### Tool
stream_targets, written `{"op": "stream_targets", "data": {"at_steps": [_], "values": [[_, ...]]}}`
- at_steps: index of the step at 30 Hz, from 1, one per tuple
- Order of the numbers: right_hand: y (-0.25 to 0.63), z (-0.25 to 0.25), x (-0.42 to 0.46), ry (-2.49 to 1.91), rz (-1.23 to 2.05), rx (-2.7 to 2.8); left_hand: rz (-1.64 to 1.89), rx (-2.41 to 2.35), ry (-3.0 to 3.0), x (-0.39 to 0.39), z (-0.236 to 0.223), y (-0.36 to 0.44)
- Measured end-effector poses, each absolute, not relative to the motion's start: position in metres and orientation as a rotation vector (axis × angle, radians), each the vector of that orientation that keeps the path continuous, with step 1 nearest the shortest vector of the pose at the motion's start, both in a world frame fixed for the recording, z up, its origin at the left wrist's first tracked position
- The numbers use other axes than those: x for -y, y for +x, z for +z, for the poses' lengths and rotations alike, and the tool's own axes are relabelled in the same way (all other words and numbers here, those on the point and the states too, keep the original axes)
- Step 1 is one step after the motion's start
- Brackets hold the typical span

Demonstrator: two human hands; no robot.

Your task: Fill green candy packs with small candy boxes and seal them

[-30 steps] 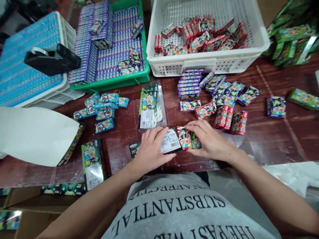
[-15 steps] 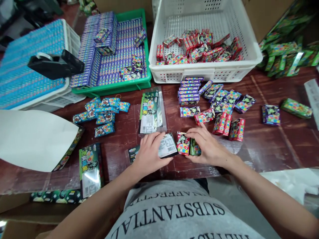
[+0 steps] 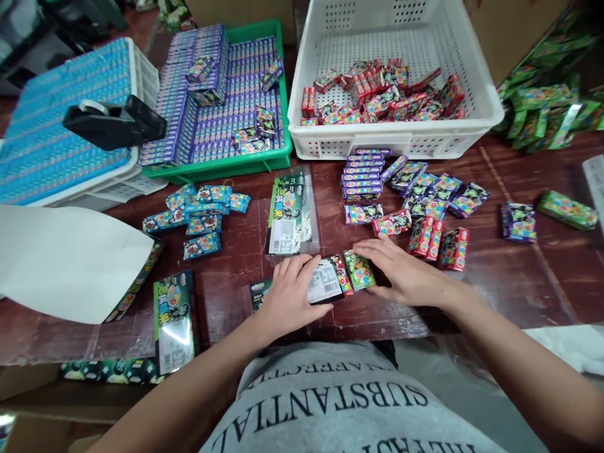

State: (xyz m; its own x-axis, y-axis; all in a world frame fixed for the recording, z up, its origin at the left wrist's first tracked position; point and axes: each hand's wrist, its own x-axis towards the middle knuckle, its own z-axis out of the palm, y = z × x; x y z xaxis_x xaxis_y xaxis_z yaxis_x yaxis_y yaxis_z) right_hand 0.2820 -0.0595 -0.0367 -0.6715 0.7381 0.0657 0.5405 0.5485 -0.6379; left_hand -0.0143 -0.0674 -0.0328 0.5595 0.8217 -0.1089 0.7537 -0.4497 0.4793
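My left hand (image 3: 291, 294) is closed over a flat black box (image 3: 328, 281) with a white label, which lies on the table. A small red candy box (image 3: 346, 280) shows at its right end, mostly hidden inside it. Just right of that, my right hand (image 3: 401, 274) has its thumb and fingers round the ends of a small green candy box (image 3: 360, 269). A narrow gap separates the green box from the red one. Above my hands lies a flat black-and-green package (image 3: 285, 220). A red candy box (image 3: 392, 223) rests just beyond my right fingertips.
Blue packets (image 3: 202, 245) lie left; purple boxes (image 3: 362, 182) and red boxes (image 3: 453, 246) lie right. Behind stand a white crate (image 3: 396, 141), a green tray (image 3: 264, 165) of purple boxes and a black tape dispenser (image 3: 113, 123). Another black-and-green box (image 3: 173, 314) is near the front edge.
The red box has slid left into the black box's end, so less of it shows. My right hand has turned the green box slightly, and more of its face is visible.
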Motion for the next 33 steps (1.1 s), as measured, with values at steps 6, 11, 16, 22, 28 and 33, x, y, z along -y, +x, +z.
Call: {"op": "stream_targets", "data": {"at_steps": [6,11,16,22,28,33], "values": [[0.27,-0.029,0.049,-0.938,0.875,2.482,0.29,-1.291,2.285,0.068,-0.028,-0.004],[0.272,-0.016,0.043,-0.942,0.774,2.5,0.44,-1.44,2.285,0.071,-0.023,0.002],[0.269,0.002,0.019,-0.878,0.799,2.553,0.556,-1.486,2.268,0.071,-0.022,0.007],[0.259,0.018,-0.015,-0.738,0.899,2.614,0.61,-1.612,2.079,0.06,-0.018,0.004],[0.244,0.036,-0.038,-0.686,0.958,2.617,0.606,-1.598,2.036,0.051,-0.01,-0.007],[0.231,0.051,-0.061,-0.422,1.125,2.79,0.613,-1.528,1.949,0.05,-0.009,-0.008]]}}
